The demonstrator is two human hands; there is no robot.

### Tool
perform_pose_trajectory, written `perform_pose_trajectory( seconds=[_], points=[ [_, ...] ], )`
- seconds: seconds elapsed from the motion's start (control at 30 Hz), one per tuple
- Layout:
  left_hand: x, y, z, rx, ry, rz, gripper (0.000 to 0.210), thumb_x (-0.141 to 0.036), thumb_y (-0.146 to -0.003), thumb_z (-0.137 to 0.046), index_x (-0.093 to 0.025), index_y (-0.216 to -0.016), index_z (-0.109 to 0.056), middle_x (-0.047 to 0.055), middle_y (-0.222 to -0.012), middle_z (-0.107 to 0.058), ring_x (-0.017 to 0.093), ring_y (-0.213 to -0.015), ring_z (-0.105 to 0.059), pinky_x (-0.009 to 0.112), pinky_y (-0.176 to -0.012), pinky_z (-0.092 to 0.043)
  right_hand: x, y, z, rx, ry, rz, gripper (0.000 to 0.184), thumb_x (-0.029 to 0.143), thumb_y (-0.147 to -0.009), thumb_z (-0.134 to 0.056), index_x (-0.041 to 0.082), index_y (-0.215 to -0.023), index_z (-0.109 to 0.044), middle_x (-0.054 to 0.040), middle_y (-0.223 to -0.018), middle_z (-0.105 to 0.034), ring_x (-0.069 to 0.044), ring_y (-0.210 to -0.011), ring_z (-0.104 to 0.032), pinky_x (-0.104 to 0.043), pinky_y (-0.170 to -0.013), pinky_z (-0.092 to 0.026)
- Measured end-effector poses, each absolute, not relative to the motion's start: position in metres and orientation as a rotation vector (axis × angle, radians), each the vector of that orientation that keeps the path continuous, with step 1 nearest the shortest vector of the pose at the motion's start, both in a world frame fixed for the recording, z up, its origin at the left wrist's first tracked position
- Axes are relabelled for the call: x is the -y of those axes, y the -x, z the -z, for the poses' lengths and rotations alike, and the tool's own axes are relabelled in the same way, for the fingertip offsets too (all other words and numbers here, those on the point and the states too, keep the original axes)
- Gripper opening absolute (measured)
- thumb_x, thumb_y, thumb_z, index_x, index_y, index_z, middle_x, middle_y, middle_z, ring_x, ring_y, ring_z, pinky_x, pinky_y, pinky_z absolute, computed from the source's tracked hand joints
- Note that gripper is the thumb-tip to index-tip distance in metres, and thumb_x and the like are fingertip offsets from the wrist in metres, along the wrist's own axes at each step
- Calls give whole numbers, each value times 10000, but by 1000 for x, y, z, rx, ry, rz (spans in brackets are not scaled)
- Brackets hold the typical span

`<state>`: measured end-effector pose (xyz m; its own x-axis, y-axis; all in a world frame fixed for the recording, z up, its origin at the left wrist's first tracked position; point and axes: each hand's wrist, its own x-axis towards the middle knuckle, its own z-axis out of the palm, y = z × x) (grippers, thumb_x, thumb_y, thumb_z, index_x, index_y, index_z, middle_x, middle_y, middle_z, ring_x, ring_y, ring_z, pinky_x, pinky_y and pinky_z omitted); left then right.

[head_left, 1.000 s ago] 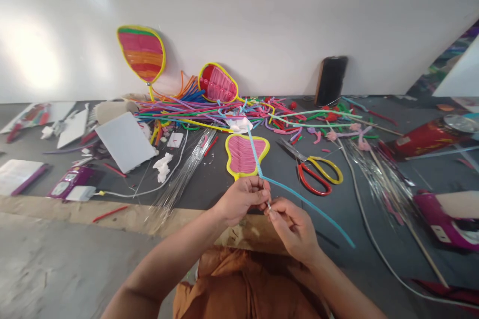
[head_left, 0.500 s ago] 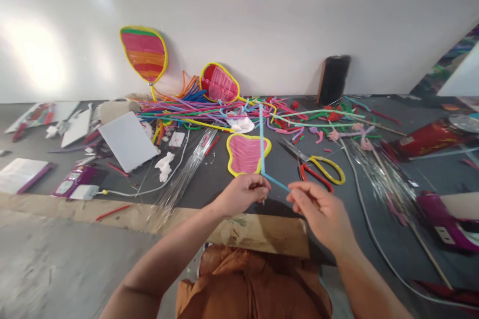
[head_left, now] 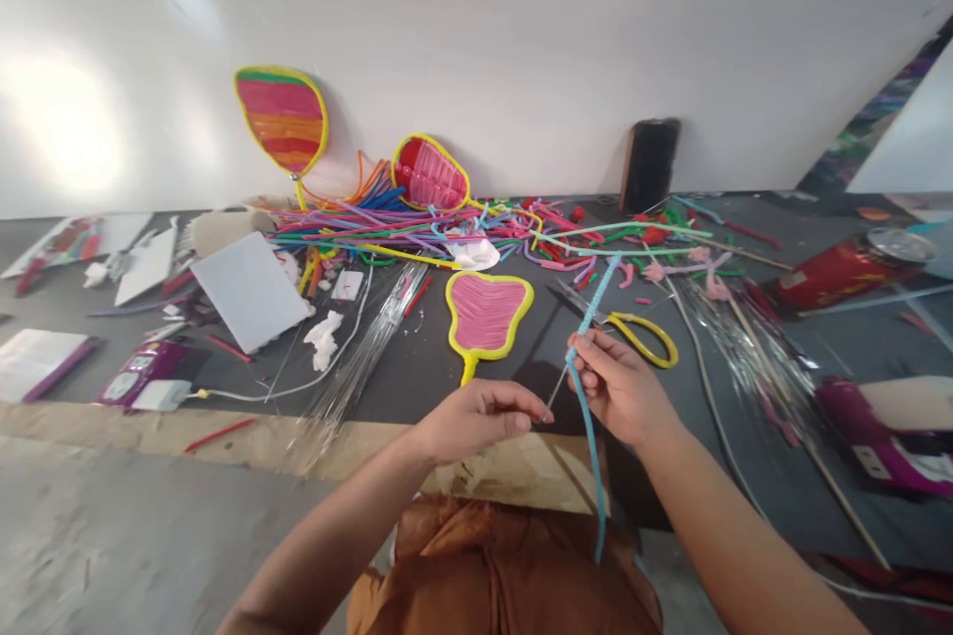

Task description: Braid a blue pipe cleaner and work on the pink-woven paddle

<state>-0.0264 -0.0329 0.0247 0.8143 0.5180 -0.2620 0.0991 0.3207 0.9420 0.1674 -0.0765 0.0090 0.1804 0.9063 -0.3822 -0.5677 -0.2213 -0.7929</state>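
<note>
My left hand [head_left: 487,420] pinches one end of a thin metallic rod [head_left: 555,395] between thumb and index finger. The rod slants up to my right hand [head_left: 621,385], whose fingers are closed on a light blue pipe cleaner [head_left: 590,437] at the rod's upper end. From that pinch one part of the pipe cleaner rises to the upper right, looking ridged, and the other hangs down over my lap. Whether it is wound round the rod is hidden by my fingers. Just beyond my left hand lies a pink fan shape [head_left: 487,316] with a yellow border and handle.
Scissors [head_left: 647,337] with a yellow handle lie beyond my right hand. A heap of coloured pipe cleaners [head_left: 357,226] spans the back, near a leaning phone [head_left: 650,164] and two finished-looking fan shapes [head_left: 283,124]. A red can [head_left: 856,270] lies at right, a white card [head_left: 249,291] at left.
My right hand has risen with the pipe cleaner, which now hangs down on one side and slants right above. The rod shows between my hands. The pink shape's yellow handle is now uncovered.
</note>
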Motion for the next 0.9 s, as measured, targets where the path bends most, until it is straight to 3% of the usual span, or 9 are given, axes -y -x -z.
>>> perform_pose_trajectory(
  seconds=[0.1, 0.37, 0.6, 0.9],
  points=[
    [39, 27, -22, -603, -1176, -431, 268, -374, -679, -774, -150, -815, -712, 64, -897, -648, 144, -815, -566, 229, -708, -433, 75, -164, -7, 380, 1094, -1443, 313, 384, -636, -807, 182, -741, -593, 64, -589, -506, -27, -444, -381, -136, -382, -303],
    [43, 28, -18, -563, -1286, -635, 196, -332, -749, -724, -142, -731, -679, 70, -801, -626, 162, -799, -575, 278, -756, -438, 76, -155, -8, 393, 1018, -1525, 299, 357, -659, -803, 173, -698, -570, 65, -576, -491, -31, -460, -392, -139, -404, -325],
    [44, 30, -17, -556, -1383, -628, 193, -350, -765, -707, -159, -737, -713, 85, -781, -644, 175, -798, -575, 302, -778, -443, 79, -154, -12, 405, 1017, -1631, 283, 353, -647, -811, 173, -701, -601, 37, -636, -573, -30, -456, -424, -143, -400, -354],
    [44, 31, -22, -448, -1455, -667, 149, -316, -813, -659, -188, -783, -728, 98, -771, -674, 201, -844, -576, 347, -830, -441, 81, -150, -12, 403, 980, -1686, 286, 345, -650, -811, 177, -695, -584, 46, -624, -556, -21, -442, -402, -132, -401, -358]
  ],
)
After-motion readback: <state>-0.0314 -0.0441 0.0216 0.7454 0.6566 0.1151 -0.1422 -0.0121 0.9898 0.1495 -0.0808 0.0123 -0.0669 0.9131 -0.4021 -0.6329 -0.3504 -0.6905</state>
